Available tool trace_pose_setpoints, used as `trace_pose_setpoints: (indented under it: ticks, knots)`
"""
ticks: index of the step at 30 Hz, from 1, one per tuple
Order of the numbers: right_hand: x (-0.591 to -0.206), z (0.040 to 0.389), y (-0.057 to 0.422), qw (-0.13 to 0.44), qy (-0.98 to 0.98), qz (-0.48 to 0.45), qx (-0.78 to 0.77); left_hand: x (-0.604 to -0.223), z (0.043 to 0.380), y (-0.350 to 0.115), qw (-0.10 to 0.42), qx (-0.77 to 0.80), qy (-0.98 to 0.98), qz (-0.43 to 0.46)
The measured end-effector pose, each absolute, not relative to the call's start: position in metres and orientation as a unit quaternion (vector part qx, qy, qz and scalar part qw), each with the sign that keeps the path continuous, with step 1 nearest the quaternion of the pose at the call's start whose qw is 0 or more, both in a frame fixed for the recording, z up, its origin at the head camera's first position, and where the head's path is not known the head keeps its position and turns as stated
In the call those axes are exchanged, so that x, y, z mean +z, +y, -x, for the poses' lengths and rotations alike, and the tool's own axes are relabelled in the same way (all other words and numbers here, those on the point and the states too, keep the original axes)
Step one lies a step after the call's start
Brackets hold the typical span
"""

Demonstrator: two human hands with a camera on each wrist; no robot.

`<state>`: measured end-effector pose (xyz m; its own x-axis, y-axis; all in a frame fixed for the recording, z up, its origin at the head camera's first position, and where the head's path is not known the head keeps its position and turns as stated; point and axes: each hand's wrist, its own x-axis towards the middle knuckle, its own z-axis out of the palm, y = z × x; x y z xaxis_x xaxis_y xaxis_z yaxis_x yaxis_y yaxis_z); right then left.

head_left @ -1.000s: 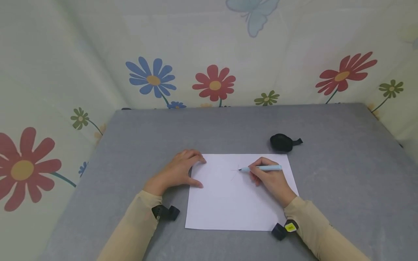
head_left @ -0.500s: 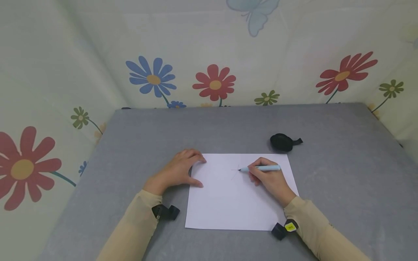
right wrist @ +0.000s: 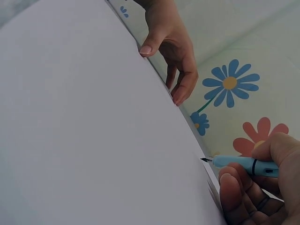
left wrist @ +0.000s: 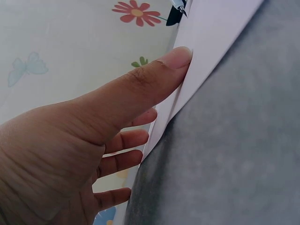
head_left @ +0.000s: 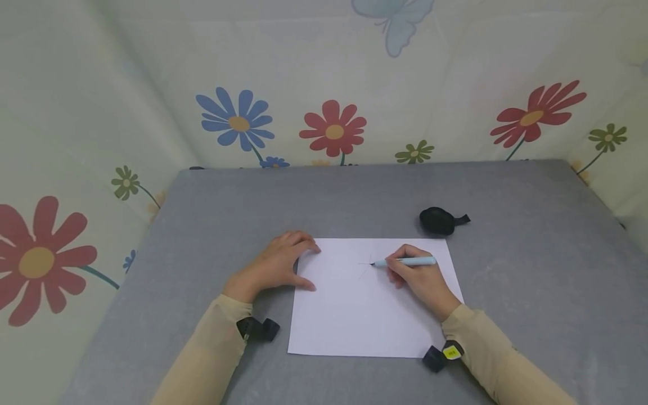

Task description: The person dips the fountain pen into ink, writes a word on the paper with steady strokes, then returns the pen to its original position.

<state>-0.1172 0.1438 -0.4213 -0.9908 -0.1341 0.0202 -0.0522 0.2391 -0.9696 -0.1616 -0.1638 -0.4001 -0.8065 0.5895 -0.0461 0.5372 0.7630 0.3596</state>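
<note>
A white sheet of paper (head_left: 349, 320) lies on the table. My right hand (head_left: 420, 281) pinches a light-blue fountain pen (head_left: 417, 261) between thumb and fingers. The pen lies at a low slant, its dark nib (right wrist: 205, 160) right at the paper's surface in the right wrist view. A few faint thin lines (head_left: 363, 264) meet around the nib in the upper middle of the sheet. With thumb and fingers spread, my left hand (head_left: 273, 267) rests on the sheet's left edge near its upper corner. Its thumb (left wrist: 176, 58) lies along the paper's edge in the left wrist view.
A black rounded object with a short strap (head_left: 437, 221) lies just beyond the sheet's upper right corner. The grey cloth-covered table (head_left: 304, 197) reaches back to a flowered curtain (head_left: 283, 56). Small black devices sit on both wrists, over beige sleeves (head_left: 202, 354).
</note>
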Motion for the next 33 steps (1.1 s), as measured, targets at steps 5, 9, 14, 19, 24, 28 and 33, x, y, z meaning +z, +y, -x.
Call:
trace_pose_setpoints:
  ticks: [5, 9, 14, 19, 24, 28, 33]
  knots:
    - [-0.4209, 0.1164, 0.1459, 0.033, 0.787, 0.057, -0.614, -0.4005, 0.1625, -0.1636, 0.075, 0.17, 0.934, -0.305]
    - [-0.4205, 0.1161, 0.1468, 0.035, 0.785, 0.061, -0.615, -0.4008, 0.1628, -0.1637, 0.072, 0.169, 0.934, -0.307]
    - [-0.4194, 0.1155, 0.1475, 0.036, 0.786, 0.063, -0.614, -0.4004, 0.1629, -0.1636, 0.071, 0.168, 0.934, -0.309]
    - [-0.4193, 0.1142, 0.1486, 0.037, 0.788, 0.054, -0.613, -0.4003, 0.1631, -0.1634, 0.066, 0.169, 0.933, -0.312]
    - [-0.4194, 0.1123, 0.15, 0.038, 0.786, 0.05, -0.615, -0.4011, 0.1633, -0.1637, 0.064, 0.168, 0.932, -0.314]
    - [-0.4191, 0.1107, 0.1507, 0.039, 0.785, 0.052, -0.616, -0.4015, 0.1628, -0.1644, 0.067, 0.168, 0.933, -0.311]
    - [-0.4195, 0.1088, 0.1519, 0.039, 0.787, 0.051, -0.614, -0.4012, 0.1615, -0.1644, 0.07, 0.168, 0.935, -0.306]
